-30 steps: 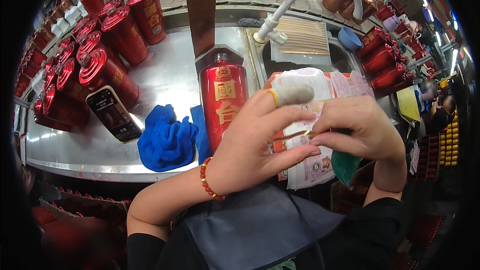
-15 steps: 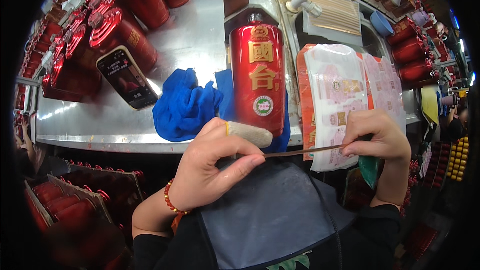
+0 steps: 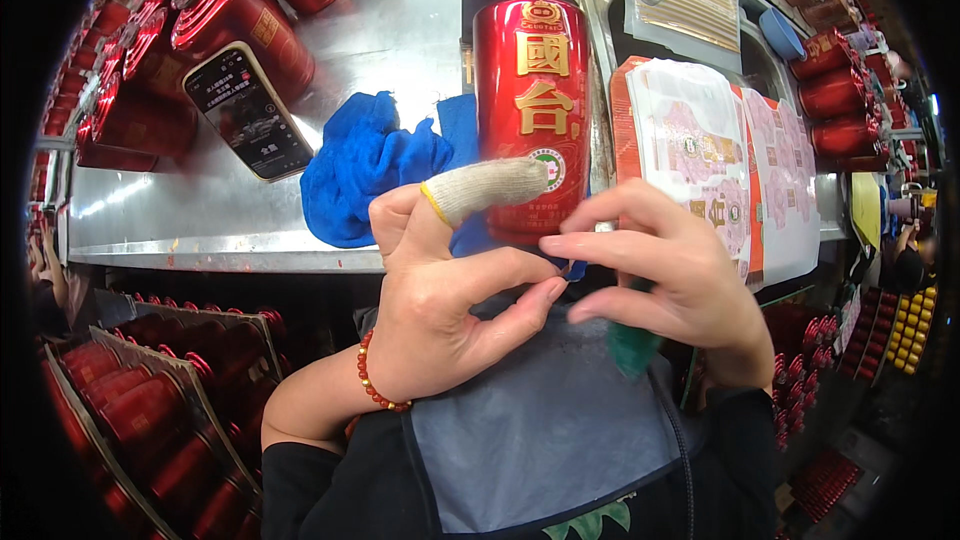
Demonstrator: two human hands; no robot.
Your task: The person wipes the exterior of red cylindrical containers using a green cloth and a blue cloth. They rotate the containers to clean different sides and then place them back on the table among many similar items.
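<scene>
My two hands meet just in front of my apron (image 3: 540, 430), close to my chest. My left hand (image 3: 440, 310) is half curled, its thumb and fingers pinched toward my right fingertips; I cannot tell whether anything thin sits between them. One left finger wears a knitted cot (image 3: 490, 188) and points out toward the red bottle (image 3: 530, 110). My right hand (image 3: 670, 280) is loosely curled, fingers stretched left to meet the other hand, and something green (image 3: 632, 345) shows beneath its palm, seemingly tucked in there.

To do this well, I judge I should keep the pinch light and both hands steady and level, so whatever I am handling stays straight before it nears the bottle.

The bottle lies on the steel bench (image 3: 230, 230), resting on a blue cloth (image 3: 370, 165), just beyond my fingertips. Right of it sits a stack of printed labels (image 3: 700, 150). A phone (image 3: 248, 112) lies to the left, with more red bottles (image 3: 230, 20) farther back.
</scene>
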